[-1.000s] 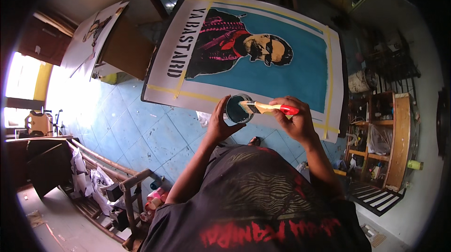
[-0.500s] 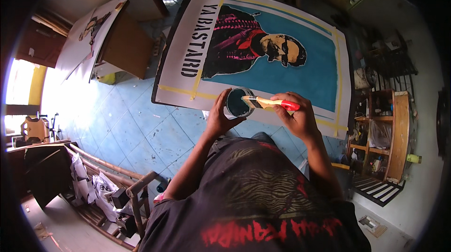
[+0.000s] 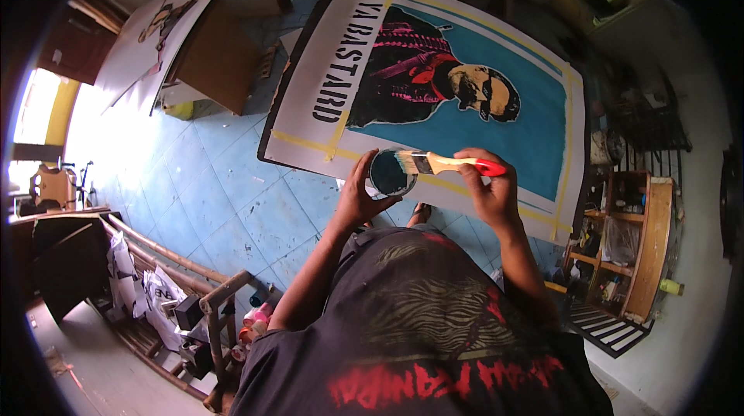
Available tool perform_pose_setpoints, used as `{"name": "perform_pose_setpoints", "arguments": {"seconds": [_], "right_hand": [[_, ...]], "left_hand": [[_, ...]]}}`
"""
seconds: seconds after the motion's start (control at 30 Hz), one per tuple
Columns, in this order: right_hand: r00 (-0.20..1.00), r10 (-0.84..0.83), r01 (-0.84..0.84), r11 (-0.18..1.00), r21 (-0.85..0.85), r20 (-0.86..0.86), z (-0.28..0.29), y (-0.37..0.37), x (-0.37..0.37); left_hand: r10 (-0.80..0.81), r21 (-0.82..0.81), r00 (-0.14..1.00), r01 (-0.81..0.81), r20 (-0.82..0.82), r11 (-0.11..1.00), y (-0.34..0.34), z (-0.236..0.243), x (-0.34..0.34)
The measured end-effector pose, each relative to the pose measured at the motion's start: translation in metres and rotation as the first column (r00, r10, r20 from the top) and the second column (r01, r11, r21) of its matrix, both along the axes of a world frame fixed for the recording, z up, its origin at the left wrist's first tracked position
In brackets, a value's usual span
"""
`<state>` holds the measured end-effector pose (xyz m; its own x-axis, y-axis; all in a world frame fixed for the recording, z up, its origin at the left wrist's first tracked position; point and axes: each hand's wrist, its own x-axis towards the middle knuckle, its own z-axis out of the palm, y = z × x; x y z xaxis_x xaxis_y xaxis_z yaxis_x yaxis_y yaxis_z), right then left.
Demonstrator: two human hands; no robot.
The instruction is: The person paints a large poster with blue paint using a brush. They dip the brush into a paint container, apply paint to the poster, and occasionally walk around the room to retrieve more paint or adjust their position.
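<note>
My left hand is wrapped round a small round cup of dark teal paint, held near the poster's front edge. In my right hand is a flat paintbrush with a pale wooden handle and a red end. Its bristles lie over the cup's far rim, and teal paint shows on them. Beyond both hands lies a large poster on a dark board, bearing a stencilled figure on a teal ground. Strips of yellow masking tape border it.
Blue tiles cover the floor, where my foot shows. A wooden shelf with jars stands at right. On the left are leaning panels and a bamboo bench with bags and bottles.
The brush has shifted slightly right, and more of its bristles show above the cup. My view has turned a little, so the poster appears tilted clockwise and my foot has come into sight.
</note>
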<state>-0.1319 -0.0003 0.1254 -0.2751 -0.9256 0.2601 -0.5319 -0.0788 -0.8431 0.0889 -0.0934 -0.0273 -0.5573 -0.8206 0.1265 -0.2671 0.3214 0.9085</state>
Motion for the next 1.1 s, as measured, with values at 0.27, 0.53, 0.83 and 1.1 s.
{"name": "perform_pose_setpoints", "arguments": {"seconds": [0.27, 0.53, 0.83, 1.1], "right_hand": [[0.487, -0.127, 0.270, 0.963, -0.011, 0.864, -0.052, 0.010, -0.023], [0.173, -0.043, 0.323, 0.946, -0.015, 0.984, -0.078, 0.001, -0.007], [0.189, 0.113, 0.485, 0.853, -0.193, 0.975, -0.058, 0.023, -0.019], [0.232, 0.123, 0.653, 0.715, -0.249, 0.965, -0.060, 0.071, -0.062]], "left_hand": [[-0.004, 0.135, 0.977, 0.033, -0.211, 0.990, 0.012, -0.017, 0.002], [-0.269, 0.118, 0.904, 0.323, -0.333, 0.939, 0.019, 0.039, -0.036], [-0.480, 0.082, 0.809, 0.534, -0.340, 0.841, 0.023, 0.081, -0.084], [-0.628, -0.002, 0.770, 0.632, -0.113, 0.775, 0.045, 0.114, -0.145]]}}
